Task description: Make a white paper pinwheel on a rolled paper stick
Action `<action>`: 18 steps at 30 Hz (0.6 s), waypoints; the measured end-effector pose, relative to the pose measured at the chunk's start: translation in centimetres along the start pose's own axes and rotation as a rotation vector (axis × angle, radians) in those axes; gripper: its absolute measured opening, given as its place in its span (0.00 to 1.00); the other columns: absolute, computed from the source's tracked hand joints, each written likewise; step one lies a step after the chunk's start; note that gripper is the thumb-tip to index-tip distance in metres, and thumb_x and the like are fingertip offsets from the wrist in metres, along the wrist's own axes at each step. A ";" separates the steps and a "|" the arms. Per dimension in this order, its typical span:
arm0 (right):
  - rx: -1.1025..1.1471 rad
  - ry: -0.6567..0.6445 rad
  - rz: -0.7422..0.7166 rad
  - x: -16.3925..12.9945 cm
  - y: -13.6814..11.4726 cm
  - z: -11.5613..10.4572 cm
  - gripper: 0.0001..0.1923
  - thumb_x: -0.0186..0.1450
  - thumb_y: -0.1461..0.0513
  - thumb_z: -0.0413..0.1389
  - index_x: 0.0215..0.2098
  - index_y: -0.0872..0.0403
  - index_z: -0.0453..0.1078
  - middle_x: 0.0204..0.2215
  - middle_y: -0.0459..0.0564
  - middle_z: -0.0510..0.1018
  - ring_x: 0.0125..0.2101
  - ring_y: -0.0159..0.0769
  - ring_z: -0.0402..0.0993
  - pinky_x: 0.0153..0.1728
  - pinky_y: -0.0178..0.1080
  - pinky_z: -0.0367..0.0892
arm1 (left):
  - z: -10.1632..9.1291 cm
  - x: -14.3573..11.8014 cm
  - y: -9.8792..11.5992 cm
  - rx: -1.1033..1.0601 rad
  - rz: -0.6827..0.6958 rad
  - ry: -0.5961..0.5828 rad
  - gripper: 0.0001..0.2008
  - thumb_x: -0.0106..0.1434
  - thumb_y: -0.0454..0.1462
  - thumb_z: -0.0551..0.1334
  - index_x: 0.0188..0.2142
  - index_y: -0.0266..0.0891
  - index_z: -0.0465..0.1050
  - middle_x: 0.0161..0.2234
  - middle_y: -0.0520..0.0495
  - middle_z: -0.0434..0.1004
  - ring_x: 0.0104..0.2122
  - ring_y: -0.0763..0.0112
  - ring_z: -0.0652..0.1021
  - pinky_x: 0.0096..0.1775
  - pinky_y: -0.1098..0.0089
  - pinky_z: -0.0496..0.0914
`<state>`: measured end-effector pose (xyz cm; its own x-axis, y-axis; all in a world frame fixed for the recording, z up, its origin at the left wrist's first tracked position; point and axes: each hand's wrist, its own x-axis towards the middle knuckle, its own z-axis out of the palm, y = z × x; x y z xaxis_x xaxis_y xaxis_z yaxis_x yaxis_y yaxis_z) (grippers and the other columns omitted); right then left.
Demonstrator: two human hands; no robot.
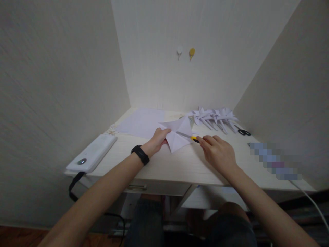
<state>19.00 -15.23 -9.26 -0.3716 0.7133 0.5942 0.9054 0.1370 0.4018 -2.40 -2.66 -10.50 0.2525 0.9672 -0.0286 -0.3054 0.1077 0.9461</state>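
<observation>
L hand [156, 141]: 1 paper [175, 141], R hand [219, 152]: 1 yel/blk cutter [193, 138]

We look from the wearer's head, above and behind the fingers [212, 139], facing forward and down over the white desk [167, 171], near enough to see both forearms [110, 181]; beyond the fingers stands the back wall [154, 51].

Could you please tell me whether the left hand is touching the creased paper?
Touching: the head view shows the left hand gripping the creased paper at its left side, with no gap visible.
</observation>
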 end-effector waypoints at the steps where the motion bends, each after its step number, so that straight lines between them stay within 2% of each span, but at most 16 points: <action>1: -0.002 -0.001 -0.004 0.0 0.0 -0.1 0.17 0.67 0.68 0.53 0.53 0.54 0.74 0.38 0.50 0.80 0.34 0.39 0.67 0.31 0.40 0.57 | 0.0 0.0 0.0 0.004 -0.002 0.004 0.16 0.54 0.29 0.62 0.44 0.31 0.75 0.40 0.38 0.81 0.32 0.66 0.78 0.35 0.66 0.74; 18: 0.014 -0.008 0.003 -0.1 0.0 0.0 0.18 0.67 0.68 0.52 0.53 0.55 0.74 0.39 0.52 0.80 0.35 0.39 0.67 0.32 0.39 0.57 | 0.2 -0.2 0.2 0.017 -0.007 0.016 0.15 0.55 0.28 0.62 0.43 0.32 0.74 0.40 0.37 0.81 0.34 0.64 0.79 0.35 0.66 0.74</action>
<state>19.01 -15.28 -9.32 -0.3677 0.7188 0.5900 0.9093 0.1449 0.3902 -2.31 -2.88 -10.27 0.2401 0.9699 -0.0404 -0.2877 0.1109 0.9513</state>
